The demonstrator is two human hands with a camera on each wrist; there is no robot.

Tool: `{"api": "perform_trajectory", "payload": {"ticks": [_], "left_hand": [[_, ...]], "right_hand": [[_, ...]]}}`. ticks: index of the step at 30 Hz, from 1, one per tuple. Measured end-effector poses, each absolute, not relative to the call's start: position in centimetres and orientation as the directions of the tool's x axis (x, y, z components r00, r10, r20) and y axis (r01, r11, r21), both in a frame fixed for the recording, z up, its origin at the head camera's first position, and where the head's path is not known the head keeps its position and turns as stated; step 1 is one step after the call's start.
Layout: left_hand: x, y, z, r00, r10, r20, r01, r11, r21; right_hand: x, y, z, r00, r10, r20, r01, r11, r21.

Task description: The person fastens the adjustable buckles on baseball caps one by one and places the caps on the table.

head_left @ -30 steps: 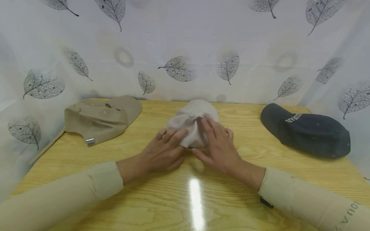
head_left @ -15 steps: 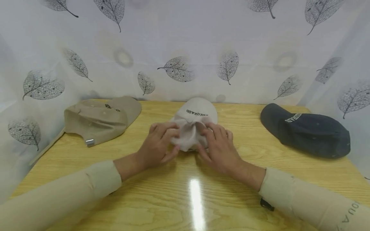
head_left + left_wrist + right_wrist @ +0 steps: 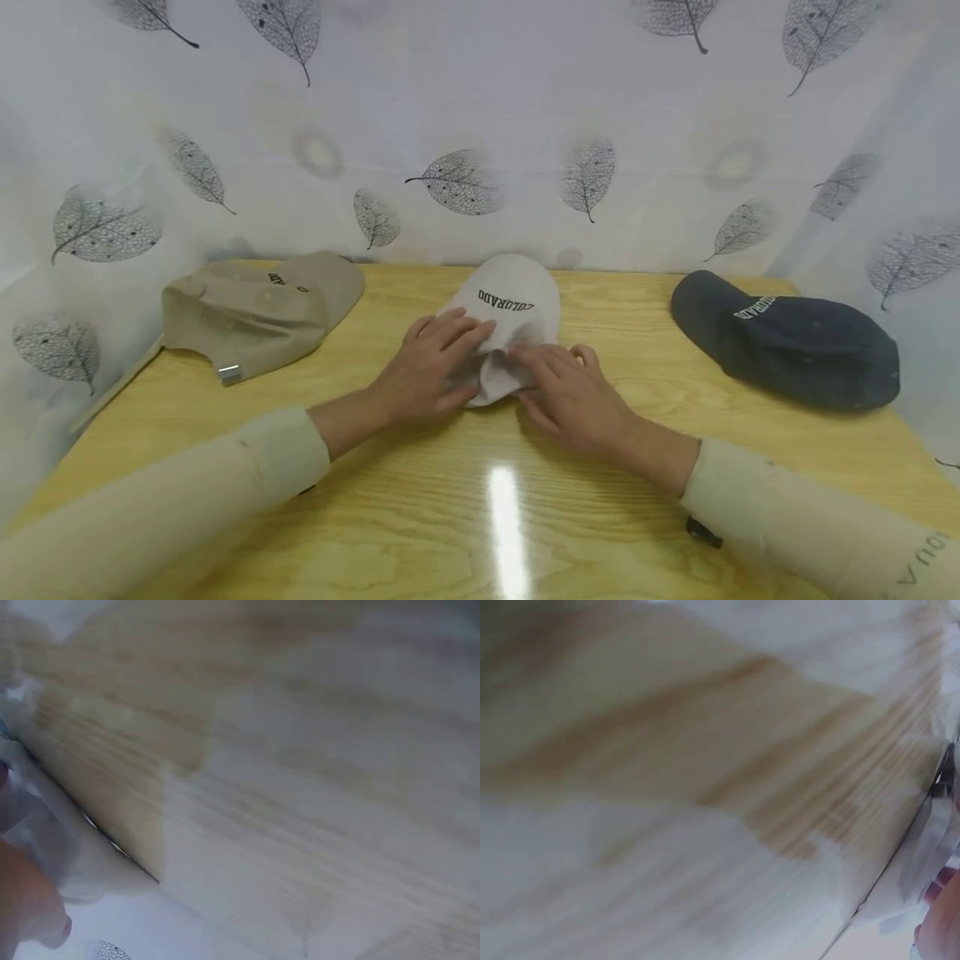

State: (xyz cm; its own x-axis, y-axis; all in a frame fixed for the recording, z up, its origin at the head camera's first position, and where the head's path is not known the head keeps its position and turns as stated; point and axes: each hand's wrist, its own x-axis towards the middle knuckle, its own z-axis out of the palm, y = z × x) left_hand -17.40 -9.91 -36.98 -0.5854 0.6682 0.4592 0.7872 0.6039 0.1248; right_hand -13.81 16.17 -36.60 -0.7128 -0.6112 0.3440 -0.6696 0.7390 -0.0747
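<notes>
On the wood-grained table (image 3: pixel 337 517), between a navy cap (image 3: pixel 802 350) and a tan cap (image 3: pixel 247 312), lies an off-white cap (image 3: pixel 513 325), brim pointing away, near side creased and dented. The left hand (image 3: pixel 423 371) and right hand (image 3: pixel 573 396) flank its crown, bent fingers touching cloth; whether they pinch it, I can't tell. Dark lettering (image 3: pixel 506 301) reads COLORADO, upside down.

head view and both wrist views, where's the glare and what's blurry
Head: a white streak of glare on the table, nearer the camera than the light cap, whose lettering stays readable. Left wrist: dim, wood grain smeared soft, left hand cut by the left edge. Right wrist: similarly blurred, right hand cropped at right.
</notes>
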Motion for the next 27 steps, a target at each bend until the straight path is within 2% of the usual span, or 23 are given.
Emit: {"api": "perform_trajectory", "payload": {"ticks": [4,8,12,17,21,27], "left_hand": [[-17.4,-10.4,-37.3,-0.585,0.693,0.422,0.791,0.602,0.108],[-17.4,-10.9,-37.8,-0.579,0.727,0.369,0.803,0.587,0.103],[-17.5,-11.5,-38.0,-0.581,0.747,0.325,0.812,0.561,0.161],[-17.4,-12.1,-37.8,-0.628,0.741,0.238,0.776,0.577,0.255],[-17.4,-12.9,-37.7,-0.666,0.720,0.195,0.741,0.608,0.284],[-17.6,-14.6,-38.0,-0.699,0.685,0.207,0.711,0.634,0.302]], "right_hand": [[-14.1,17.2,-36.7,-0.714,-0.624,0.319,-0.679,0.728,-0.094],[-14.4,18.8,-36.7,-0.744,-0.591,0.311,-0.645,0.757,-0.106],[-14.7,20.7,-36.9,-0.771,-0.564,0.297,-0.608,0.791,-0.077],[-14.9,22.9,-36.9,-0.792,-0.535,0.295,-0.568,0.822,-0.036],[-14.9,24.6,-36.7,-0.817,-0.492,0.302,-0.523,0.852,-0.030],[-15.1,27.2,-36.4,-0.867,-0.383,0.318,-0.421,0.905,-0.056]]}}
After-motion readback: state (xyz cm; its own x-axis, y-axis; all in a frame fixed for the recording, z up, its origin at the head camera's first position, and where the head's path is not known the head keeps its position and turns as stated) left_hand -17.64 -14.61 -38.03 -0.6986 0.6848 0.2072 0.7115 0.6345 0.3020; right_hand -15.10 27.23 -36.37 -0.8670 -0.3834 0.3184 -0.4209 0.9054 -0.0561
